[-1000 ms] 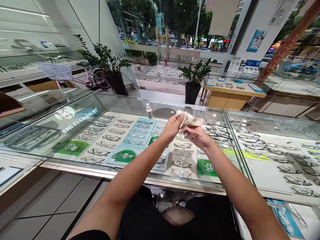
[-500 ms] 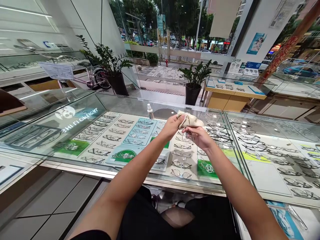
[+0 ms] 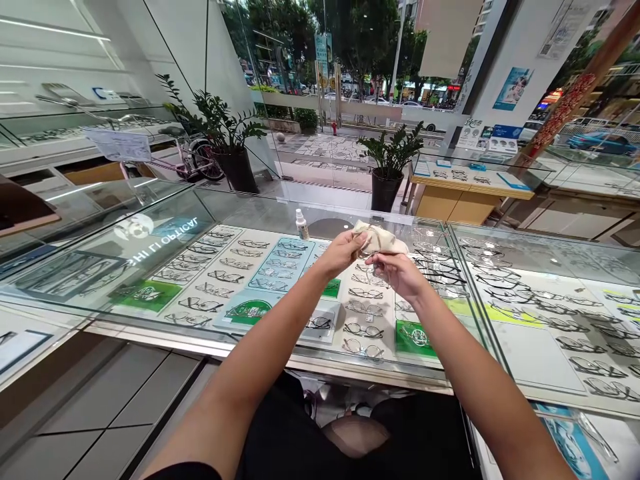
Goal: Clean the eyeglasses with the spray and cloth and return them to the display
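Above the glass counter, both my hands are together around a cream cleaning cloth and a pair of thin-rimmed eyeglasses. My left hand is closed, its thumb pressing the glasses against the cloth. From below, my right hand pinches the glasses' lower part, with the fingers near the cloth's underside. Fingers and cloth hide much of the frame. A white spray bottle stands upright on the counter, left of and beyond my hands.
Under the glass top lie rows of eyeglasses and green cards. Another display case adjoins at right. Beyond the counter stand potted plants, a bicycle and a wooden display table.
My fingers shift slightly on the glasses and cloth; more of a thin rim shows over the cloth, and the lens below shows less clearly. The view moves slightly.
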Demonstrator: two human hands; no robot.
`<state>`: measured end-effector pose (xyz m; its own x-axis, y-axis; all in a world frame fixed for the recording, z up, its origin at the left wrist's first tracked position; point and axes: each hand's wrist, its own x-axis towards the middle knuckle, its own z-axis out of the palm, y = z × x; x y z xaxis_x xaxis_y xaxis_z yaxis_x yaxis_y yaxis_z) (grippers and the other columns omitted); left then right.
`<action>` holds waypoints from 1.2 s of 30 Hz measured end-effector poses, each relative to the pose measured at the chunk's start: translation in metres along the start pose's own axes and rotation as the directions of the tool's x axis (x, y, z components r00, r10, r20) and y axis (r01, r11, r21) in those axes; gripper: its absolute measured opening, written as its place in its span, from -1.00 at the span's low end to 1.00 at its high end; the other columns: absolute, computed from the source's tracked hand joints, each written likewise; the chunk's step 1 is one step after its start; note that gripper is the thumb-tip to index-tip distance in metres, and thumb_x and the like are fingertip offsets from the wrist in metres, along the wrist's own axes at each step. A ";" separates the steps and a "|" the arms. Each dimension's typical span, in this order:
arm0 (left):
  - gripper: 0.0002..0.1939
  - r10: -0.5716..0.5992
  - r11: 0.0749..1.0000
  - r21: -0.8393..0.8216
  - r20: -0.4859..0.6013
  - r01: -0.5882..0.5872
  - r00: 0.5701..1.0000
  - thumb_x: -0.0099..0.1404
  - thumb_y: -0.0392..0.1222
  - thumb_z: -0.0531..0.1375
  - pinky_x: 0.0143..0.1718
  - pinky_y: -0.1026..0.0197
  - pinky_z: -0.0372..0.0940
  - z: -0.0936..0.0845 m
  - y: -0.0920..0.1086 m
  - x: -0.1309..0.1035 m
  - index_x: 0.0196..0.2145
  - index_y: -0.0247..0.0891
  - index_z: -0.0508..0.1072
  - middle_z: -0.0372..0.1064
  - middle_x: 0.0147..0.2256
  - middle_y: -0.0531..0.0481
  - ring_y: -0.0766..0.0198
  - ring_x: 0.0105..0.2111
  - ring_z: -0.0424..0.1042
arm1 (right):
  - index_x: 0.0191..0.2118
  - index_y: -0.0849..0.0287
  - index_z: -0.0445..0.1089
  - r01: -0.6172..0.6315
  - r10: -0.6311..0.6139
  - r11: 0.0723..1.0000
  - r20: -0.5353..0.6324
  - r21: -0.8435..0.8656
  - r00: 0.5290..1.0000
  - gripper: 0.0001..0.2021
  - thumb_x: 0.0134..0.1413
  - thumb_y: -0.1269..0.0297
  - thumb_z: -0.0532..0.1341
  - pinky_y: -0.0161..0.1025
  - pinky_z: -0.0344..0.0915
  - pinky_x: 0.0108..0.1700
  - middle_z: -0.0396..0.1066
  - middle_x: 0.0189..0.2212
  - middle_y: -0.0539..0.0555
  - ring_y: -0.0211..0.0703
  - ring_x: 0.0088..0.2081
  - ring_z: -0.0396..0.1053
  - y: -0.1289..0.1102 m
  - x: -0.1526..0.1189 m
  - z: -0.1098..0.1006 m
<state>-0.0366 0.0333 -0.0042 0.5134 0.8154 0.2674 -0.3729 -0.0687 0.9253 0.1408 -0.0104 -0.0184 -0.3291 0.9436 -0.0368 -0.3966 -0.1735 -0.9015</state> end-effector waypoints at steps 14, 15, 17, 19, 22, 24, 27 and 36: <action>-0.52 -0.031 0.997 -0.069 0.067 0.036 0.997 0.21 0.09 0.46 -0.27 0.21 0.32 -0.003 0.000 -0.001 -0.16 -0.34 0.46 0.47 -0.35 -0.05 0.32 -0.42 0.43 | -0.35 0.19 0.63 0.013 -0.012 1.000 -0.048 0.011 0.999 -0.78 -0.09 0.17 0.52 -0.34 0.36 -0.34 0.63 -0.29 0.11 -0.29 -0.38 0.37 -0.001 -0.001 0.002; -0.50 -0.043 0.997 -0.067 0.074 0.048 0.996 0.16 0.03 0.50 -0.25 0.22 0.32 -0.004 0.001 -0.001 -0.11 -0.34 0.46 0.48 -0.33 -0.04 0.33 -0.40 0.43 | -0.33 0.19 0.63 0.009 -0.008 1.000 -0.048 0.017 0.999 -0.77 -0.09 0.17 0.52 -0.34 0.36 -0.34 0.63 -0.30 0.10 -0.29 -0.38 0.37 -0.001 -0.001 0.001; -0.46 -0.046 0.997 -0.054 0.039 0.048 0.998 0.12 -0.04 0.53 -0.30 0.26 0.27 -0.002 0.000 -0.002 -0.07 -0.33 0.45 0.47 -0.33 0.00 0.37 -0.43 0.39 | -0.29 0.19 0.64 -0.005 0.006 1.000 -0.043 0.025 0.999 -0.74 -0.10 0.16 0.53 -0.33 0.34 -0.35 0.63 -0.30 0.10 -0.29 -0.39 0.36 0.000 -0.001 0.001; -0.51 -0.032 0.999 -0.025 -0.017 0.032 0.999 0.16 -0.01 0.50 -0.35 0.29 0.22 0.002 -0.003 -0.003 -0.11 -0.33 0.45 0.43 -0.41 0.05 0.41 -0.48 0.32 | -0.29 0.19 0.64 -0.014 0.015 1.000 -0.045 0.019 0.999 -0.72 -0.12 0.15 0.53 -0.32 0.32 -0.36 0.62 -0.30 0.11 -0.30 -0.40 0.34 0.001 0.000 0.002; -0.56 0.013 1.000 0.021 -0.067 -0.011 0.998 0.26 0.11 0.41 -0.38 0.29 0.19 0.010 -0.008 -0.002 -0.23 -0.34 0.44 0.34 -0.52 0.10 0.42 -0.53 0.26 | -0.32 0.20 0.63 0.004 -0.005 1.000 -0.068 -0.017 0.998 -0.72 -0.13 0.13 0.52 -0.30 0.30 -0.37 0.62 -0.30 0.11 -0.30 -0.41 0.31 0.003 0.000 0.004; -0.53 0.049 0.998 0.038 -0.119 -0.045 0.992 0.27 0.18 0.39 -0.42 0.31 0.15 0.013 -0.010 -0.001 -0.29 -0.33 0.43 0.32 -0.54 0.11 0.43 -0.54 0.23 | -0.33 0.21 0.63 0.018 -0.021 0.999 -0.083 -0.037 0.996 -0.72 -0.12 0.12 0.52 -0.30 0.30 -0.35 0.62 -0.29 0.12 -0.29 -0.40 0.32 0.002 0.000 0.005; -0.47 0.049 0.999 0.001 -0.172 -0.049 0.984 0.30 0.27 0.32 -0.44 0.31 0.17 0.011 -0.013 0.002 -0.38 -0.33 0.43 0.32 -0.55 0.08 0.42 -0.55 0.25 | -0.34 0.22 0.64 0.014 -0.017 0.999 -0.088 -0.036 0.996 -0.72 -0.13 0.11 0.52 -0.30 0.32 -0.33 0.61 -0.28 0.12 -0.30 -0.39 0.33 0.000 -0.001 0.006; -0.66 -0.170 0.941 -0.334 -0.338 0.051 0.925 0.46 -0.02 0.27 -0.16 0.24 0.44 -0.011 -0.006 0.013 -0.13 -0.44 0.55 0.57 -0.28 -0.15 0.30 -0.30 0.53 | -0.30 0.12 0.57 0.035 -0.035 0.999 -0.009 -0.008 0.999 -0.74 -0.05 0.10 0.50 -0.27 0.37 -0.24 0.60 -0.20 0.06 -0.25 -0.33 0.40 -0.016 -0.010 0.006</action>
<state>-0.0358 0.0506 -0.0088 0.2769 0.9609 -0.0008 -0.5835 0.1688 0.7944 0.1455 -0.0185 -0.0014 -0.3073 0.9516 -0.0090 -0.4008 -0.1380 -0.9057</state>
